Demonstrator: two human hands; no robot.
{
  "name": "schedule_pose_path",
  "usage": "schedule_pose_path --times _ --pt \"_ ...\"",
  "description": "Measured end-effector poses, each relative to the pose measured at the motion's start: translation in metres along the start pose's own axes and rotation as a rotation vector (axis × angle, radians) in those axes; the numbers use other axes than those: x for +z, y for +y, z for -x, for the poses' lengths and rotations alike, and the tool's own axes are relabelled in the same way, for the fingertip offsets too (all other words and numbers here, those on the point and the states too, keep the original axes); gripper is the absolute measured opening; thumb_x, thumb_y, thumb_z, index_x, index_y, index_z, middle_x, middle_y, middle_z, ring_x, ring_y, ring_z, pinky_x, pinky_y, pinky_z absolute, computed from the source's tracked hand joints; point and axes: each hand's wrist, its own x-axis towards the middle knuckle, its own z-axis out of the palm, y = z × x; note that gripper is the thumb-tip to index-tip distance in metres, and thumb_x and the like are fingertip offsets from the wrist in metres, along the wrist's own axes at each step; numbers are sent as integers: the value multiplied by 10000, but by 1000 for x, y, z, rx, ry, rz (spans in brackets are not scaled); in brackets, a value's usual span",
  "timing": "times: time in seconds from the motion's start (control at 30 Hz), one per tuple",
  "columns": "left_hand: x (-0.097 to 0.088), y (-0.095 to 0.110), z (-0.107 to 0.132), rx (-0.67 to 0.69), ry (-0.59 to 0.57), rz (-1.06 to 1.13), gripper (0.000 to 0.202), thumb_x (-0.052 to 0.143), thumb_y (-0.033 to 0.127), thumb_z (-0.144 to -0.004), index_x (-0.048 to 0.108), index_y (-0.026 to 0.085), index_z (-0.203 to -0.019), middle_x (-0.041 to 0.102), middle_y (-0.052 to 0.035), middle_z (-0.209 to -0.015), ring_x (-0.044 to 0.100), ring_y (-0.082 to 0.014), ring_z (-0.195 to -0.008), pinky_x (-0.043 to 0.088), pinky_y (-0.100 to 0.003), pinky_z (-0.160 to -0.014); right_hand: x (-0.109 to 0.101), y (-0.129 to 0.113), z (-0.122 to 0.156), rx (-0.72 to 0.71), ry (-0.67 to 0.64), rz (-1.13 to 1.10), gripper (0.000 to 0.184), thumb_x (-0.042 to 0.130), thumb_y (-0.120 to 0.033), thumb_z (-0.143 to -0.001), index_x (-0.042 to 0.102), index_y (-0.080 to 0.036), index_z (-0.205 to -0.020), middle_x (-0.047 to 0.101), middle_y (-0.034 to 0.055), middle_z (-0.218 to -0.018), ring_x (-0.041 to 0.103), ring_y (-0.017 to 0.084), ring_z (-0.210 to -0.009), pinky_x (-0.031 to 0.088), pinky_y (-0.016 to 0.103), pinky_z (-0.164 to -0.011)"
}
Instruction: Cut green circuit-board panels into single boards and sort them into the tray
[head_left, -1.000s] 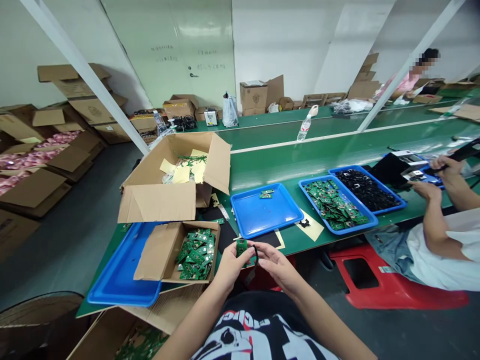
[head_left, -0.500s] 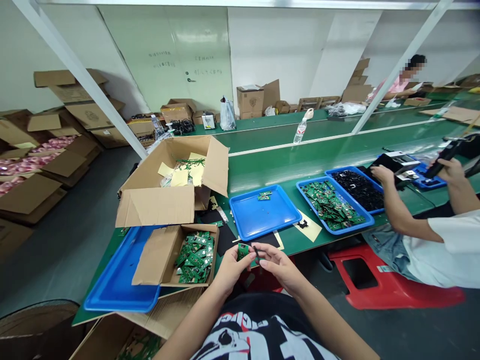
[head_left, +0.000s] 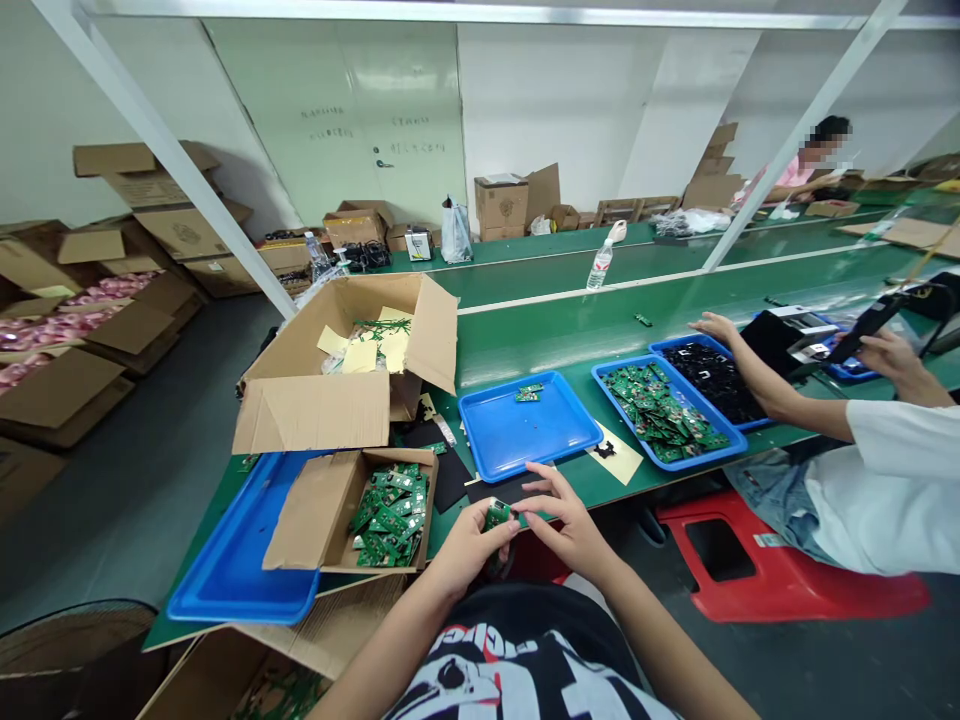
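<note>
And there it is, a green circuit board (head_left: 496,514), held up just off the near edge of the green workbench (head_left: 510,335). The left hand (head_left: 469,542) has it pinched, thumb across the front. The right hand (head_left: 564,525) meets it at its right edge, thumb and forefinger close together, the remaining fingers fanned out; whether those two tips grip anything, I can't tell from here. Just beyond, a shallow blue tray (head_left: 495,432) carries a little cluster of boards (head_left: 529,393) (two, by the look of it). Over to the left, a small open carton (head_left: 300,512) full of boards hangs its flap over a long blue tray (head_left: 225,560), with a bigger cardboard box (head_left: 311,412) behind. Now right: a cream sheet (head_left: 622,465), a blue tray heaped with boards (head_left: 664,415), and another of black parts (head_left: 705,375). A co-worker in a white top (head_left: 892,480) sits on a red stool (head_left: 810,590), one hand (head_left: 716,328) stretched over the bench.
</note>
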Motion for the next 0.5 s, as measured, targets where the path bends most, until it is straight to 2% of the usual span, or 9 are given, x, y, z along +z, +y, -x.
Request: schedule_pose_path --times 0.2,0.3,0.4,0.5 --pt "-2 2 -1 -3 -21 -8 218 636 330 -664 522 144 -670 477 58 -458 395 -69 -434 321 -199 -476 0 8 2 -93 29 161 214 501 -260 -794 667 -291 -925 444 56 -1243 532 210 -957 420 414 -876" --pt "-3 0 -3 -10 -23 11 211 643 313 -652 515 146 -650 475 61 -448 395 -66 -426 323 -197 -472 2 9 3 -155 51 282 224 504 -237 -790 655 -305 -941 505 61 -1188 554 205 -925 339 467 -947" --pt "-3 -2 -2 -59 -38 62 187 641 282 -641 509 150 -649 468 66 -431 390 -62 -400 308 -191 -445 4 12 2 -216 -7 329 230 490 -213 -795 644 -305 -940 603 47 -1040 567 195 -925 259 491 -997" --pt "-4 -4 2 -156 -72 158 170 641 248 -620 500 154 -628 461 67 -412 383 -57 -365 278 -186 -410 3 18 -1 -188 -6 271 216 471 -229 -804 634 -273 -940 648 43 -923 581 195 -901 329 450 -955"
